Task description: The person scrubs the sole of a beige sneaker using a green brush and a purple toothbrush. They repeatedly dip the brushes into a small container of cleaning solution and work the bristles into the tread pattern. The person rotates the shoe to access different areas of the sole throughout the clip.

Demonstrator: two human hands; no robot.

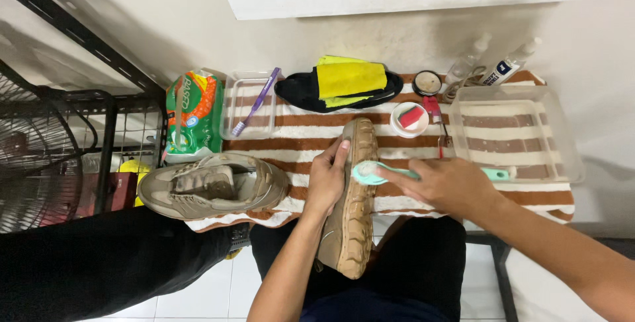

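With the left hand (325, 183) gripping the upturned shoe (350, 203) and the right hand (450, 186) clutching the brush (370, 174), hard strokes could twist the shoe loose.

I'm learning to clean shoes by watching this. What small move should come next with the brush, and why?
Probably a short stroke of the brush along the sole of the shoe: the right hand has its head against the sole, and the left hand steadies the shoe sole-up.

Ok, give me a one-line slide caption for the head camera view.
Left hand steadies an upturned tan shoe while the right hand scrubs its sole with a green brush over a striped towel.
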